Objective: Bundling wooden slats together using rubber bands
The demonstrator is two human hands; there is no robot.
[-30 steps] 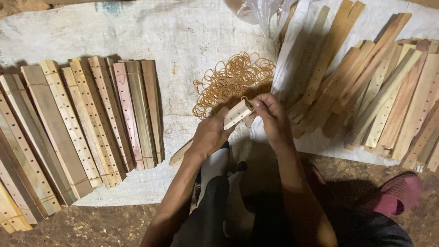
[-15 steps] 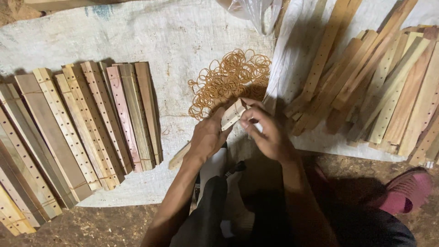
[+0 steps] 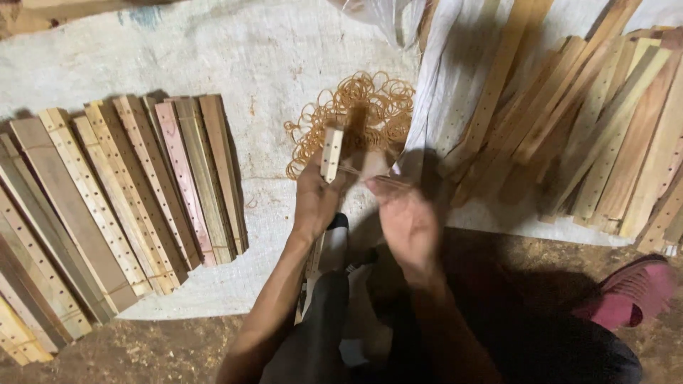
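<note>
While I sat on the dirt floor [image 3: 142, 348] with the white woven sack cloth [image 3: 213, 57] spread ahead of me, my left hand [image 3: 316, 199] was closed around a short pale wooden stick with drilled holes [image 3: 331, 151], gripping its lower end so that its long axis stood nearly upright, its top reaching toward the heap of tan rubber bands [image 3: 356, 114]. My right hand [image 3: 405, 213] was just right of that stick, blurred, its fingers pinched on what looked like a stretched rubber band running across to the stick; whether they were fully closed I could not tell. The left hand was the nearer one to the stick, being on it. The band heap lay just beyond the stick, close to both hands. Left of the stick, well apart, lay a neat row of long drilled wooden slats [image 3: 142, 192], side by side. Right of the stick a loose pile of longer pale wooden slats [image 3: 569, 121] fanned out, its near ends close to my right hand. Open cloth lay between the stick and the neat row. A pink sandal [image 3: 633, 291] sat far right.
</note>
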